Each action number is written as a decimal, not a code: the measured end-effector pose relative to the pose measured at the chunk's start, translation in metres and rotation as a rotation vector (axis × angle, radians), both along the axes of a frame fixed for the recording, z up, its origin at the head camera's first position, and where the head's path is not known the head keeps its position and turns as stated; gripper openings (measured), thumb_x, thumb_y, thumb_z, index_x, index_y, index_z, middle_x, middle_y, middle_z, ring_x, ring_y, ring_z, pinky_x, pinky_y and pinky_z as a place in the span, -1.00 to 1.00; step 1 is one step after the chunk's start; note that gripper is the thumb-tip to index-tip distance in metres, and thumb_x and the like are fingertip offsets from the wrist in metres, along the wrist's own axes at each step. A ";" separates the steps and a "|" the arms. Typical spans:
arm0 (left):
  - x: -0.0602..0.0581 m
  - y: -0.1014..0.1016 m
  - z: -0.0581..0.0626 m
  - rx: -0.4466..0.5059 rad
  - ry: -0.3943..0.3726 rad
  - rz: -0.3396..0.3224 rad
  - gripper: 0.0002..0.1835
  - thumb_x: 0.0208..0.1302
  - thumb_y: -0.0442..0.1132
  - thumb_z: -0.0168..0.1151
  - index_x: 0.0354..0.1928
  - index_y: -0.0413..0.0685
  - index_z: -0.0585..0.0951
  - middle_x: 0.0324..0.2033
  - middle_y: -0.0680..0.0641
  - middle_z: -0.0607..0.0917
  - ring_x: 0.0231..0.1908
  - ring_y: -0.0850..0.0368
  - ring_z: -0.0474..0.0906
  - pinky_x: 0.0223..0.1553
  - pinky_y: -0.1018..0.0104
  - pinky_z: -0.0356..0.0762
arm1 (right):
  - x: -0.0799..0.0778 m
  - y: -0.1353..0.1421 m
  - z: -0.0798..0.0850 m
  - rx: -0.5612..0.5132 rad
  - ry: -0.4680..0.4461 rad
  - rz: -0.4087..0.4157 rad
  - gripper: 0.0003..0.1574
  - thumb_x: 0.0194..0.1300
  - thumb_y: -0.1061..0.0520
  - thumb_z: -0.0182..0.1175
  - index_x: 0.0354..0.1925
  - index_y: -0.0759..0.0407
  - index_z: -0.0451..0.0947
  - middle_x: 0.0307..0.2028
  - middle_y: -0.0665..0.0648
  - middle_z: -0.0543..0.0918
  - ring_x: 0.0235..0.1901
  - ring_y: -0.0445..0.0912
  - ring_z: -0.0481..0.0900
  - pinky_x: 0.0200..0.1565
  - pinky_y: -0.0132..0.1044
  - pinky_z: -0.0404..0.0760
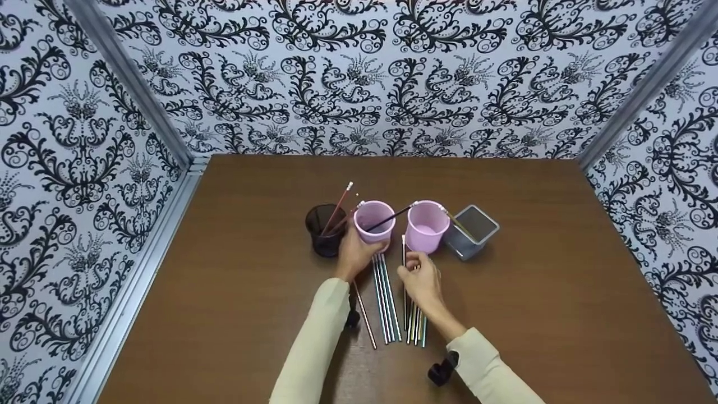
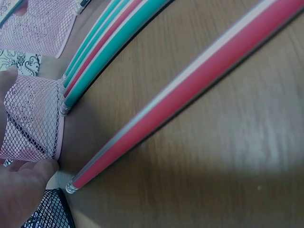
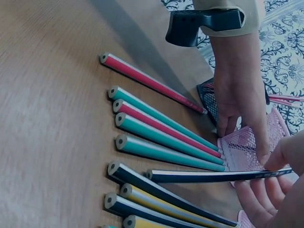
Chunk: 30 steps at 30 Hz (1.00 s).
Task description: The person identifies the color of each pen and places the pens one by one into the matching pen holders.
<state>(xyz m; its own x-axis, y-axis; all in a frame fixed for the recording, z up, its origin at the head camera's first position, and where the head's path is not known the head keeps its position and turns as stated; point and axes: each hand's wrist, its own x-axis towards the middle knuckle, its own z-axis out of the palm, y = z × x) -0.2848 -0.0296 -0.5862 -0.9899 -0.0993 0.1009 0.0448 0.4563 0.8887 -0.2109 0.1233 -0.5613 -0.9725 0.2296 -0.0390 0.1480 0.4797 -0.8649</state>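
Leaning in the black cup (image 1: 325, 247) at far left is a red pencil (image 1: 337, 209). Just right of that cup, the left hand (image 1: 352, 255) holds the left pink cup (image 1: 377, 238), fingers curled at its side and thumb across its near face; a dark pencil (image 1: 392, 215) slants out of it toward the next cup. On the worktop (image 1: 561, 252) nearer the person lie a lone pink pencil (image 1: 366, 317), then a row of green and pink pencils (image 3: 161, 136).

Next comes the black pencil (image 3: 204, 176), pinched close to one end by the right hand (image 1: 422, 280), thumb and fingers closed with no slack. Its long axis runs away from the person, the white-tipped end beyond the fingers and near the gap between the two pink cups. The left pink cup lies ahead and left of those fingers; the right pink cup (image 1: 424, 241) is just ahead. Whether the pencil's near end touches the worktop, I cannot tell.

Below the right hand lie black and yellow pencils (image 3: 161, 204). Farthest right, a grey box (image 1: 463, 247) carries a yellow pencil (image 1: 457, 223). The worktop is brown and wood-grained, backed by scroll-patterned walls (image 1: 359, 78).
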 end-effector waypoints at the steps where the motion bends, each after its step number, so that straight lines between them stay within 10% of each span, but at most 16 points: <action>1: 0.000 0.000 0.000 0.000 -0.002 0.000 0.03 -0.07 -0.12 0.57 0.45 -0.08 0.21 0.22 -0.25 0.60 0.19 -0.22 0.57 0.25 -0.06 0.49 | 0.000 0.000 0.001 -0.019 0.010 -0.012 -0.56 0.12 0.22 0.23 0.02 0.23 0.59 -0.26 0.13 0.66 -0.35 -0.14 0.58 -0.23 -0.28 0.54; 16: -0.001 -0.001 -0.003 0.022 0.036 -0.009 0.03 -0.10 -0.12 0.55 0.43 -0.08 0.22 0.18 -0.28 0.63 0.15 -0.25 0.59 0.22 -0.09 0.50 | -0.019 0.006 0.043 -0.324 0.200 -0.095 -0.75 0.33 0.23 0.22 -0.09 0.39 0.56 -0.38 0.09 0.62 -0.55 -0.25 0.56 -0.60 -0.32 0.64; 30: 0.000 -0.001 -0.001 0.007 0.032 -0.002 0.03 -0.04 -0.12 0.56 0.46 -0.08 0.19 0.21 -0.30 0.60 0.18 -0.27 0.57 0.25 -0.11 0.49 | -0.026 0.004 0.069 -0.569 0.405 -0.162 -0.82 0.32 0.32 0.21 -0.18 0.48 0.50 -0.42 0.04 0.65 -0.58 -0.29 0.68 -0.55 -0.39 0.66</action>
<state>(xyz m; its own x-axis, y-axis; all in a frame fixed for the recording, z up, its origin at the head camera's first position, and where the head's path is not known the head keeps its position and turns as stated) -0.2844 -0.0303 -0.5871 -0.9863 -0.0982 0.1323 0.0746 0.4500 0.8899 -0.2367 0.1272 -0.4922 -0.8914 0.4236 0.1614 -0.2065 -0.0625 -0.9765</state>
